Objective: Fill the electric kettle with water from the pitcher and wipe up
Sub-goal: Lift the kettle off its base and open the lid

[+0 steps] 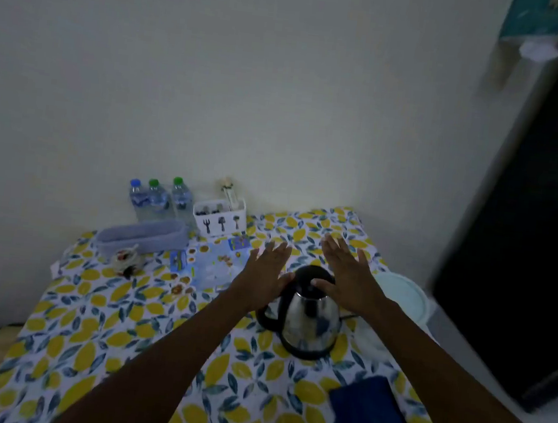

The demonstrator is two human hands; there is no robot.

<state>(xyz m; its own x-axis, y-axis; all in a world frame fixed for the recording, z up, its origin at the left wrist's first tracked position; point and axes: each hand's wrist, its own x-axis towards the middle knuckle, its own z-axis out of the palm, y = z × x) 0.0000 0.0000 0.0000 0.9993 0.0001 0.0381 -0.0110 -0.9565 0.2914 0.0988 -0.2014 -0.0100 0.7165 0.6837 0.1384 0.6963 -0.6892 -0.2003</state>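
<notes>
A steel electric kettle (310,325) with a black lid and black handle stands on the lemon-print tablecloth (140,334). My left hand (266,272) hovers flat with fingers spread just left of the lid, its thumb touching the lid's edge. My right hand (348,275) is flat with fingers spread to the right of the lid, thumb resting on it. Neither hand holds anything. A folded dark blue cloth (372,421) lies near the table's front right. No pitcher is in view.
Three water bottles (160,199) stand by the wall at the back left, next to a white cutlery holder (220,219) and a grey basket (144,236). A pale round lidded bin (403,296) sits right of the table. A dark door (540,204) fills the right side.
</notes>
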